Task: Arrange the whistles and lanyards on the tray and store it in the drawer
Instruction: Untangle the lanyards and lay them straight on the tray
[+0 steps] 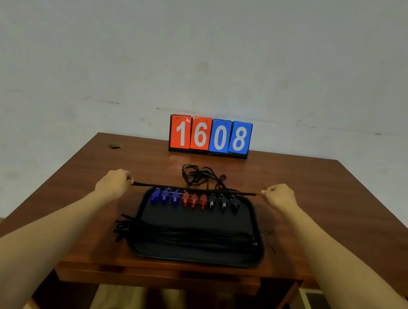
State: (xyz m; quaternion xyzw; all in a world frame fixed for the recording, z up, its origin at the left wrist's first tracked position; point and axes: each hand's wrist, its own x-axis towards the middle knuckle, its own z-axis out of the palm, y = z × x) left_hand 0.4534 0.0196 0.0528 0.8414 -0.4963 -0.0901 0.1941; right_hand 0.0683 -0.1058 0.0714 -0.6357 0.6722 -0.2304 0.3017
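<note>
Left hand [115, 183] and right hand [280, 196] wide apart, each pinched on an end of a taut black lanyard [192, 189], stretched over the tray's [256, 257] far edge, whistles [194, 200] lined just nearside (blue, red, black), more lanyards [185, 233] laid across the tray.

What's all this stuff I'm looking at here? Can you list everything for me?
table: one, reddish-brown wood, against the wall
scoreboard: one, red and blue cards reading 1608, table's far edge
tray: one, black, table's near side
whistles: nine, three blue, three red, three black, rowed along the tray's far end
laid lanyards: several, black, across the tray
loose lanyards: tangle, black, behind the tray
stretched lanyard: one, black, between both hands
left hand: pinching its end
right hand: pinching the other end
</note>
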